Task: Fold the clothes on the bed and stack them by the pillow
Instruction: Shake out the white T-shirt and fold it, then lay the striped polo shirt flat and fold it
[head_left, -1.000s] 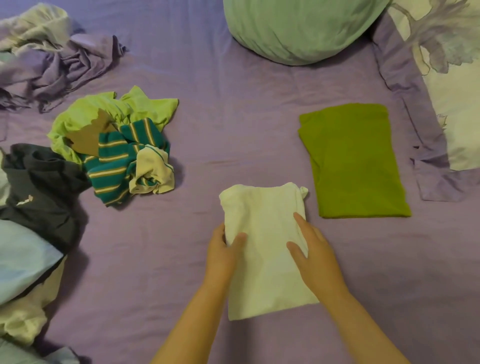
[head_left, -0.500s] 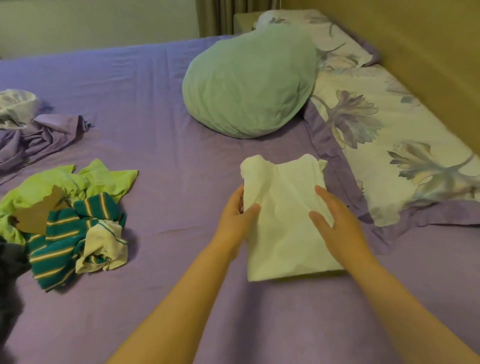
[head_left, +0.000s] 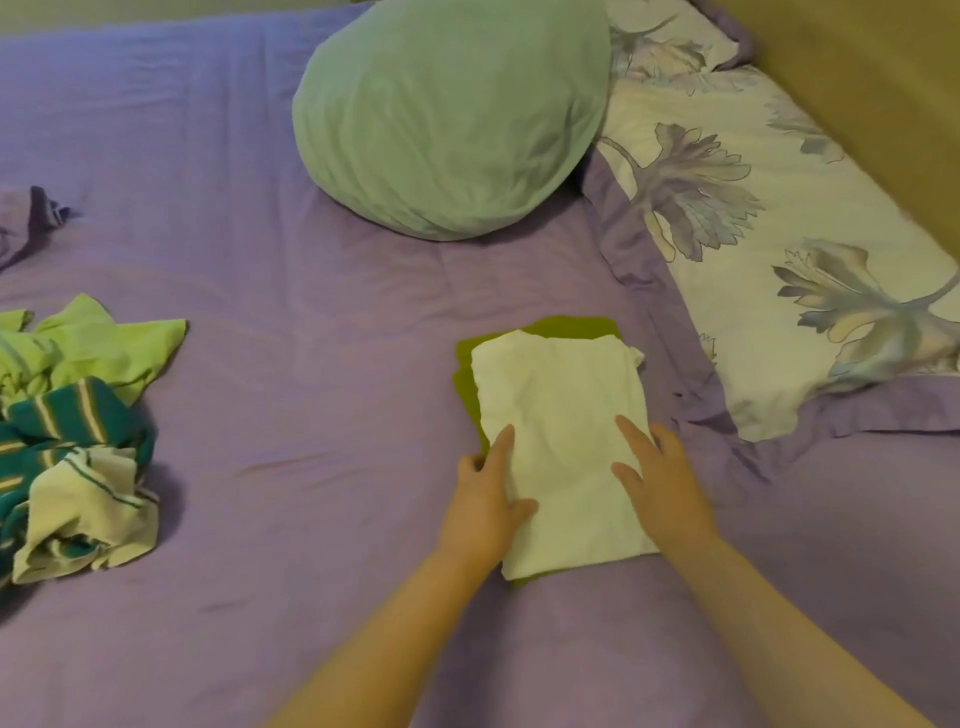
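This is a bedroom in a home. A bed (head_left: 260, 208) under a purple sheet fills the view. A flowered pillow (head_left: 769, 218) lies along its right edge, against a tan wall (head_left: 883, 78). A round green cushion (head_left: 447, 114) leans just left of that pillow, and loose clothes (head_left: 78, 426) lie crumpled far to its left.

Both forearms extended forward, left hand (head_left: 485, 501) and right hand (head_left: 662, 480) flat, fingers (head_left: 631, 434) straight

Two bare forearms reaching in from the lower edge, no sleeves, left hand (head_left: 485, 499) and right hand (head_left: 662, 486) uncovered
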